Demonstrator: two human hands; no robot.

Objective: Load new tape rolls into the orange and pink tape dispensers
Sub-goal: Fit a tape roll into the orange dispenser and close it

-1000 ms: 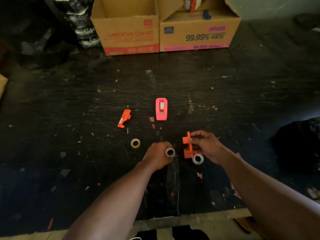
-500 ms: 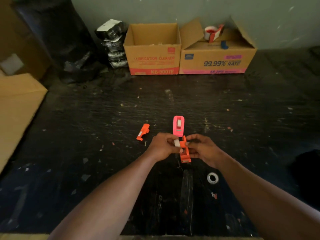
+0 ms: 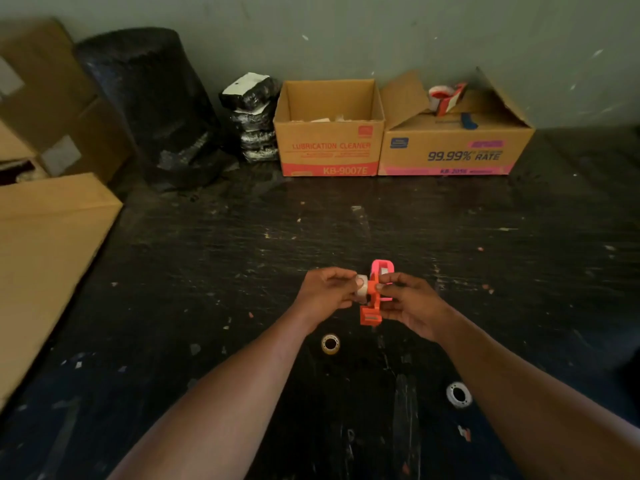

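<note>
My right hand (image 3: 410, 306) holds the orange tape dispenser (image 3: 371, 308) upright above the dark table. My left hand (image 3: 327, 289) presses a white tape roll (image 3: 361, 289) against the dispenser's left side. The pink tape dispenser (image 3: 382, 268) lies on the table just behind my hands, partly hidden by them. A yellowish tape roll (image 3: 330, 344) lies flat below my left wrist. A white tape roll (image 3: 459, 394) lies beside my right forearm. The loose orange piece seen earlier is out of sight.
Two open cardboard boxes (image 3: 329, 147) (image 3: 453, 150) stand against the far wall, the right one holding a red-and-white tape gun (image 3: 445, 97). A black wrapped bundle (image 3: 149, 102) and stacked packets (image 3: 252, 116) sit at back left. Flat cardboard (image 3: 45, 254) covers the left edge.
Both hands lifted the orange dispenser and the white roll off the table and brought them together. The camera has tilted upward, showing more of the far wall.
</note>
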